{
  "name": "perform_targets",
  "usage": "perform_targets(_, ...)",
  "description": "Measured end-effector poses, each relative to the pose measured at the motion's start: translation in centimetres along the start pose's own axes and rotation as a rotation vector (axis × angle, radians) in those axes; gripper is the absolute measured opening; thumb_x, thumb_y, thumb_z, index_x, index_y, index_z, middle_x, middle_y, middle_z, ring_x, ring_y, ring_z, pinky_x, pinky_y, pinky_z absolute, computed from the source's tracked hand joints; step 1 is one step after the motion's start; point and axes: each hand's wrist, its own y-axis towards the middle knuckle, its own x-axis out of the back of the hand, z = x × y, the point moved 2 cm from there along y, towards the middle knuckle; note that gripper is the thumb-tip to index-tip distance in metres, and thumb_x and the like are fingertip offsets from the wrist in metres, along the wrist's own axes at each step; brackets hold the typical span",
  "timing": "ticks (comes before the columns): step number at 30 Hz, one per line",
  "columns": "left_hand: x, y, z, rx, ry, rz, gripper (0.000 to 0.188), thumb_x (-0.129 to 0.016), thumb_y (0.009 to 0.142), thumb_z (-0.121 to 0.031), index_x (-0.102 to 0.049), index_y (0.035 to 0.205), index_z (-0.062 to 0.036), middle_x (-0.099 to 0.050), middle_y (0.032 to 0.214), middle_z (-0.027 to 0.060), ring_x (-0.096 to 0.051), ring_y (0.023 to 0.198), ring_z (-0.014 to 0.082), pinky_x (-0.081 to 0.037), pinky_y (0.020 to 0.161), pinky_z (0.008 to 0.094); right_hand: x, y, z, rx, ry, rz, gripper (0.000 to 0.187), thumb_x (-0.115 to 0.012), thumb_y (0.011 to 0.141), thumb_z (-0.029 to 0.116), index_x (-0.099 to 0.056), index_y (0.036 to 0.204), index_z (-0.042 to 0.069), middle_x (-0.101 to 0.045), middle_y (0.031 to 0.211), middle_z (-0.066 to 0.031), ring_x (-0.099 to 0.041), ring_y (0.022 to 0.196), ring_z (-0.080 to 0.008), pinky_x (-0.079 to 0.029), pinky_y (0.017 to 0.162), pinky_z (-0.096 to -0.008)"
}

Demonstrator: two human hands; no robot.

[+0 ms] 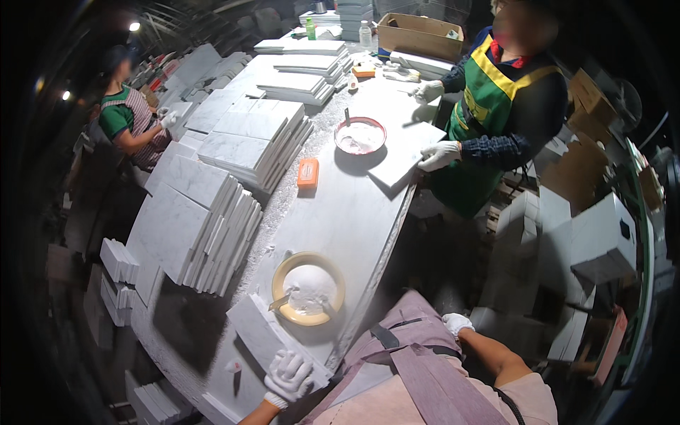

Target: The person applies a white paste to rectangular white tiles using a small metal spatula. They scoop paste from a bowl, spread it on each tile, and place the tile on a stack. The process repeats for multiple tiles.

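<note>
At the far left a person in a green top (122, 117) stood beside low stacks of white marble tiles (185, 234) that leaned in rows along the left side of the long desk (354, 212). Near the lower edge the left hand (288, 377), in a white glove, lay flat with fingers spread on a marble tile (265, 334) at the near end of the desk; its grip was pressed on the tile's top, not curled round it. Just beyond that tile sat a yellow-rimmed bowl of white paste (309, 287) with a scraper resting in it. To do this well, the tile likely needed the palm kept flat and its overhanging corner steadied, since the bowl stood close enough to be knocked. Farther along the desk lay an orange block (308, 173), then a red-rimmed bowl (360, 135) of the same paste. The right hand (455, 324), also gloved, hung off the desk by the person's apron, near nothing; whether its grip was apart or together could not be told. At the right a co-worker in a green apron (496, 106) held another tile (406, 154) with both gloved hands, and white boxes (588, 241) were piled beyond.
</note>
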Motion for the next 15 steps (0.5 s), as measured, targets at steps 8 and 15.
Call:
perform_targets(8,-2.5,5.9,-6.8,0.293,-0.086,0.234,0.040,-0.074,0.074,-0.028,-0.072,0.109,-0.0085,-0.066,0.102,0.0117,-0.065,0.097,0.0350,-0.053,0.084,0.0501,15.5,5.4,-4.0,0.063,0.021,-0.046,0.052,-0.053,0.100,0.051,-0.080,0.111,0.009,-0.075,0.117,-0.0208,-0.071,0.110,-0.0416,-0.054,0.097,-0.0491)
perform_targets(15,-7.3,27.0,-12.5,0.492,-0.284,-0.293,0.033,-0.070,0.091,-0.015,-0.071,0.122,-0.0018,-0.072,0.115,0.0226,-0.069,0.102,0.0430,-0.055,0.092,0.0501,23.2,10.4,-3.7,0.340,0.502,-0.103,0.041,-0.057,0.108,0.040,-0.075,0.103,0.004,-0.074,0.088,-0.0125,-0.071,0.077,-0.0244,-0.056,0.069,-0.0399)
